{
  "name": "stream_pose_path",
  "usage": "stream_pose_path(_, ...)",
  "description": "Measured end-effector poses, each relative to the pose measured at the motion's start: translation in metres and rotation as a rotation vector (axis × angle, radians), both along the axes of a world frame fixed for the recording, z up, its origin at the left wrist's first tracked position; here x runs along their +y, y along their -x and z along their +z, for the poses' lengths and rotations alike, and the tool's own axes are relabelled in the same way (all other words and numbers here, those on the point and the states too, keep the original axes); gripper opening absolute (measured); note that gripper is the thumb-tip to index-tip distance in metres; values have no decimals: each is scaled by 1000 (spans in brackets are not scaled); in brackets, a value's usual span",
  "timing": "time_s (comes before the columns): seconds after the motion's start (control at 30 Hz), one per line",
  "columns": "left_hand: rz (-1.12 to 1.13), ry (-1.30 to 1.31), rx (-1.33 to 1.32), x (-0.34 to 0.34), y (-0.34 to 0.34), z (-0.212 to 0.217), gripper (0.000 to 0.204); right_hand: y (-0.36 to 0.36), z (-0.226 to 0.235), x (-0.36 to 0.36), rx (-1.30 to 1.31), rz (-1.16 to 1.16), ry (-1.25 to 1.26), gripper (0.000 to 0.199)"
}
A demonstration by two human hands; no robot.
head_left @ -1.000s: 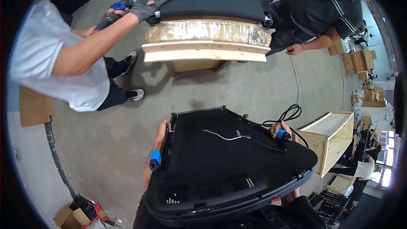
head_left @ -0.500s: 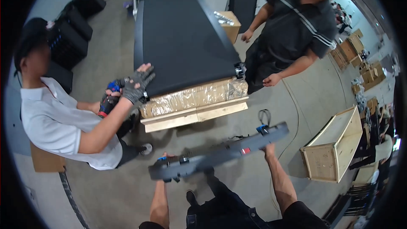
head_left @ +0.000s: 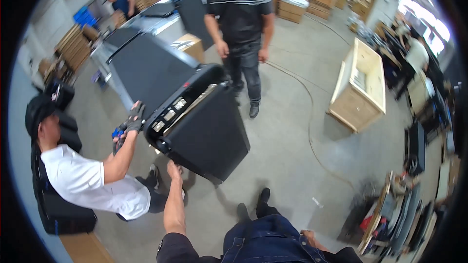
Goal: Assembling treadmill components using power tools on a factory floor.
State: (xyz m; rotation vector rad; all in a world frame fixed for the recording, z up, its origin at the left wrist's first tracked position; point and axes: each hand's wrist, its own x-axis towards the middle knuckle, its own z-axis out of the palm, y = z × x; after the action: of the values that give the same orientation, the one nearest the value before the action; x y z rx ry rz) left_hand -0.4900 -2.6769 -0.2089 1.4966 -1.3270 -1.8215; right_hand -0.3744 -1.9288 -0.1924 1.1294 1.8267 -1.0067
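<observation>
My left hand [head_left: 174, 169] reaches forward with bent fingers that look closed on the lower left edge of a black panel [head_left: 209, 134]. This broad panel slants down from a black rounded frame [head_left: 183, 100] with several silver fittings along it. Behind them lies a long machine with a flat dark deck [head_left: 146, 65], like a treadmill. Low at my right side is my right hand [head_left: 308, 237], apart from the machine; its fingers are mostly hidden. At the left end of the frame rests a co-worker's gloved hand [head_left: 134, 117], beside a blue and black power drill [head_left: 118, 134].
A person in a dark shirt [head_left: 239, 14] stands beyond the machine. An open wooden crate [head_left: 356, 97] sits on the floor at the right, with a cable [head_left: 311, 117] running nearby. Boards and panels [head_left: 397, 219] are stacked at the lower right. A cardboard box [head_left: 189, 48] stands behind the frame.
The long grey curved part is no longer held between my two hands. My right hand has dropped to my side. The view has swung right, and the black frame and panel now show at the machine's near end.
</observation>
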Motion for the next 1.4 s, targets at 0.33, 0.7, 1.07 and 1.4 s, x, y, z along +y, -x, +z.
stream_pose_path(0.33, -1399, -487, -675, 408, -187, -96, 35, -258, -79, 75, 240, 63, 152, 77)
stream_pose_path(0.7, -2240, -258, -616, 874, -276, -16, 50, -643, -28, 265, 276, -1464, -13, 45)
stream_pose_path(1.07, -2019, -100, -584, 1168, -270, -43, 28, -694, -41, 432, 167, -1573, 75, 43)
stream_pose_path(1.4, -1868, 207, 530, 1580, -281, 178, 23, -672, 21, 690, 317, -1220, -186, 34)
